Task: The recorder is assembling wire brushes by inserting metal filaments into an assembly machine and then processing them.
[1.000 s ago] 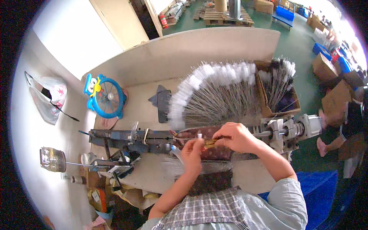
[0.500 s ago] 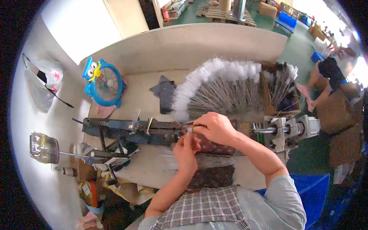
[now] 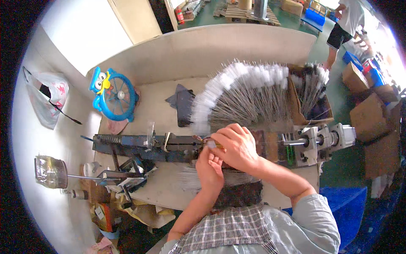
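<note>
Workbench [image 3: 169, 91], hands [image 3: 226, 154] on left-right lying metal machine [image 3: 169, 144].

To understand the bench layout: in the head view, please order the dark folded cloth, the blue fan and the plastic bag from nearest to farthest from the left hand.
From the left hand:
1. Dark folded cloth, up and left.
2. Blue fan, farther left.
3. Plastic bag, on the far-left wall.

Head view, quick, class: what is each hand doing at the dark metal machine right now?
Left hand: fingers curled at the dark metal machine; grip cannot be told.
Right hand: curled over the same spot, covering whatever it pinches.
</note>
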Action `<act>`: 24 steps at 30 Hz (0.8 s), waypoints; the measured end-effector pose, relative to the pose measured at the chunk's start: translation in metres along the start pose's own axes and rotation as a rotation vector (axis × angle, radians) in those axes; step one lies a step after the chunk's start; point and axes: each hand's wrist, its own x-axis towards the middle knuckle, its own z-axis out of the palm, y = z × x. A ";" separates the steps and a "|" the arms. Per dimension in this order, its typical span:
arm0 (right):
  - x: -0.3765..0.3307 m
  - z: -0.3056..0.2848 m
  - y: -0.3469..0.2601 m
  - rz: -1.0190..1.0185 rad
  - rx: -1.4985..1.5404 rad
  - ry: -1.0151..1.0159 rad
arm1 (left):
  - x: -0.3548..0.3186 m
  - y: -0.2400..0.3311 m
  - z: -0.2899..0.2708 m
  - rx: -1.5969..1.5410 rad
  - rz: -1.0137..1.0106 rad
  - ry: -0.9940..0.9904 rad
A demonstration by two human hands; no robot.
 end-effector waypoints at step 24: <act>-0.002 -0.011 0.012 -0.170 0.091 -0.067 | 0.005 -0.012 -0.012 -0.081 0.042 -0.039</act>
